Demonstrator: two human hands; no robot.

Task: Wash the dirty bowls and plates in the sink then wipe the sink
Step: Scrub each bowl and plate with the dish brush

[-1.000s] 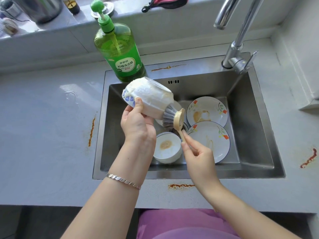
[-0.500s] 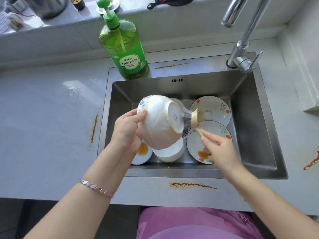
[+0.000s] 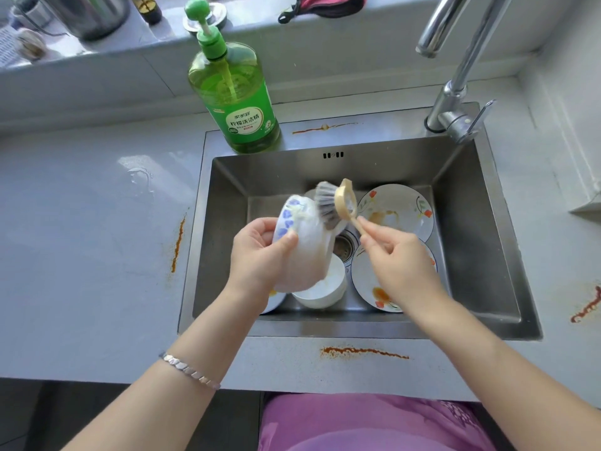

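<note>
In the head view, the bowl (image 3: 309, 245) in the left hand (image 3: 260, 258) is blurred, so its rim and its inside are hard to make out, and the palm hides its near side. Under the left wrist only a thin slice of a small dish (image 3: 276, 300) shows. The right hand (image 3: 398, 258) covers the middle of the lower plate (image 3: 366, 281), and the handle of the brush (image 3: 336, 203) disappears between its fingers. The drain (image 3: 343, 247) is partly hidden behind the held bowl.

The left hand grasps the bowl with the thumb on the outer wall and holds it tilted above the sink (image 3: 474, 222). The bowl is white with blue flowers near the rim, and it looks covered with foam. The right hand pinches the pale handle of the brush, and the grey bristles touch the far side of the bowl. Just below the left hand a white bowl (image 3: 325, 288) stands on the sink floor. Beyond the right hand lies the upper plate (image 3: 403, 206), with a flower pattern and a brown stain. Far beyond the left hand a green soap bottle (image 3: 234, 102) stands at the back edge of the sink.
</note>
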